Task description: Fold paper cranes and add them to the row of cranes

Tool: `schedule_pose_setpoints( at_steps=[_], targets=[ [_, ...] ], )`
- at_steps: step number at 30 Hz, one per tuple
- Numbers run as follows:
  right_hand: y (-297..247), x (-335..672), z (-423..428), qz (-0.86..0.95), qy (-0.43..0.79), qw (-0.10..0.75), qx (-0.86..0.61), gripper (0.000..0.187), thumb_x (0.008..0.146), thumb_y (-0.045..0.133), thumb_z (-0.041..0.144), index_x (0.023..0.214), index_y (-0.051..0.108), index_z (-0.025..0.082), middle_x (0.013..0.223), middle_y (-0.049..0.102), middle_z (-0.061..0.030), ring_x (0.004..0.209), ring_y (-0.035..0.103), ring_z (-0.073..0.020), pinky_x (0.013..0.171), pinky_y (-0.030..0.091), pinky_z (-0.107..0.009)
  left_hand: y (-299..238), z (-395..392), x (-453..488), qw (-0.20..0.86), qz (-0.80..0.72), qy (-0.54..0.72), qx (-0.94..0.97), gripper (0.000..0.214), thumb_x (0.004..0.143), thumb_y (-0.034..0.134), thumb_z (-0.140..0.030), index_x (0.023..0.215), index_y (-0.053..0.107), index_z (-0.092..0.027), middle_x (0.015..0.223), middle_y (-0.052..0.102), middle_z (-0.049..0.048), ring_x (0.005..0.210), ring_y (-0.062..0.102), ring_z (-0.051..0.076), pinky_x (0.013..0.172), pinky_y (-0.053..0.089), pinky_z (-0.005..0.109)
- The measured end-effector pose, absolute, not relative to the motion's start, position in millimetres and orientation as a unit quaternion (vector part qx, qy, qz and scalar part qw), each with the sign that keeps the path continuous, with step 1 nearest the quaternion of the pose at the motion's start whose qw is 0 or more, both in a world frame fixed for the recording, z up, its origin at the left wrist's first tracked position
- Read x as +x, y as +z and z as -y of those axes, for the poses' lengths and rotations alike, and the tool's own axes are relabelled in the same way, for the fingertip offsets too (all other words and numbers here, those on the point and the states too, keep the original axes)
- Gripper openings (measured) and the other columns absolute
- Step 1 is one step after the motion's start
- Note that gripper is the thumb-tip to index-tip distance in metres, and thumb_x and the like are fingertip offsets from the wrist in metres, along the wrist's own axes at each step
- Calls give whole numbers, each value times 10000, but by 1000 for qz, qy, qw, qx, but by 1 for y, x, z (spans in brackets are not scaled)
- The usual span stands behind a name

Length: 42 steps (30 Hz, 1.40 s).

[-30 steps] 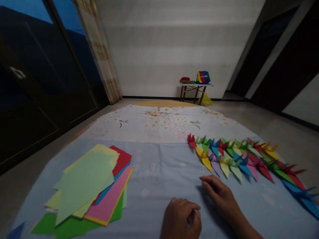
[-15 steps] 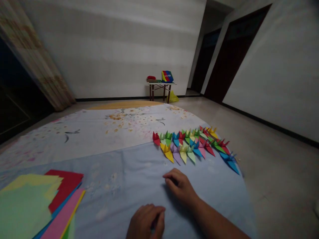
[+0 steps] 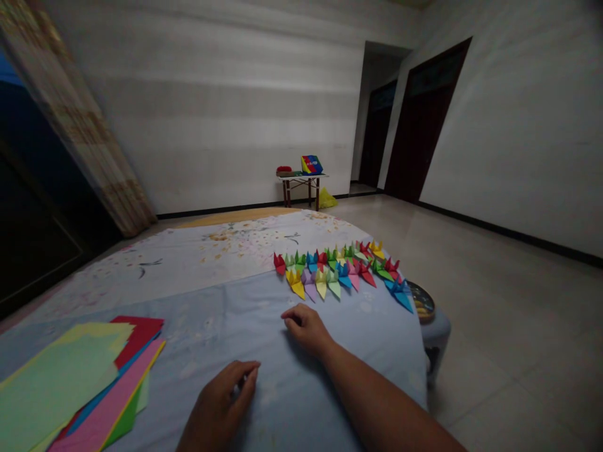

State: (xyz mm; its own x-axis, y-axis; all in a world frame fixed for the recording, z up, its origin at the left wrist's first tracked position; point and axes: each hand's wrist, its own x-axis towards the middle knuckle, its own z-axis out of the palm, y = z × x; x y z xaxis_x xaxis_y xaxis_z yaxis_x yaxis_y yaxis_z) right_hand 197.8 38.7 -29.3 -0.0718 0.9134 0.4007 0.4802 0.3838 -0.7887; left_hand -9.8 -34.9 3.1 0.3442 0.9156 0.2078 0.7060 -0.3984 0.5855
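Observation:
My left hand [image 3: 222, 402] rests on the blue part of the tablecloth [image 3: 188, 351], its fingers curled in and the thumb close to the forefinger. No object shows in it. Farther forward and to the right, my right hand [image 3: 307, 329] lies on the cloth with fingers loosely closed, also holding nothing visible. Just beyond it stand rows of folded paper cranes in several colours; a yellow crane [image 3: 296, 284] and a purple crane [image 3: 309, 285] are among the nearest. A blue crane [image 3: 400, 294] sits at the right edge. Left of my left hand lies a fanned stack of coloured paper sheets [image 3: 70, 370].
A stool [image 3: 438, 333] with a round tin [image 3: 421, 302] on it stands against the table's right side. By the far wall is a small table [image 3: 301, 178] bearing a colourful bag [image 3: 311, 164]. A yellow plastic bag [image 3: 327, 199] lies on the floor.
The view has tilted up and turned right, so the stool with the tin now shows. Both hands appear farther left in the picture, still curled. The cranes and paper stack keep their arrangement.

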Motion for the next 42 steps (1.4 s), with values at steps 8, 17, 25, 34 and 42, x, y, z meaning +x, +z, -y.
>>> schedule_pose_setpoints(
  at_steps=[8,17,25,34,42],
  targets=[
    [-32,198,-41,695,237,459,-500,191,749,514,143,844,675,179,776,613,-30,740,557,-130,701,433,-234,-12,44,-116,31,-610,244,754,287,784,469,-436,898,656,-252,931,700,23,870,644,214,786,522,315],
    [-34,201,-38,702,247,452,-491,190,751,496,188,835,666,173,801,634,-44,777,583,-155,738,448,-271,-24,57,-181,-109,-633,171,747,282,788,452,-381,907,641,-209,958,684,67,931,610,235,875,451,391],
    [-44,208,-43,717,251,429,-488,258,762,478,314,868,666,172,837,648,-58,794,593,-184,745,454,-308,-19,69,-185,-115,-709,152,679,281,809,439,-302,990,627,-201,1040,650,72,1022,543,233,898,396,399],
    [-43,208,-41,711,262,426,-494,254,763,484,326,861,664,175,816,645,-66,756,588,-192,708,462,-311,-5,58,-171,-87,-741,76,662,400,828,426,-380,1141,571,-178,1232,552,125,1158,449,282,939,319,450],
    [-42,208,-41,711,260,428,-493,237,759,493,302,855,666,171,828,646,-63,781,588,-188,737,456,-307,15,53,-162,-66,-733,59,674,327,860,322,-328,952,610,-204,959,655,80,921,598,222,759,421,319]
  ],
)
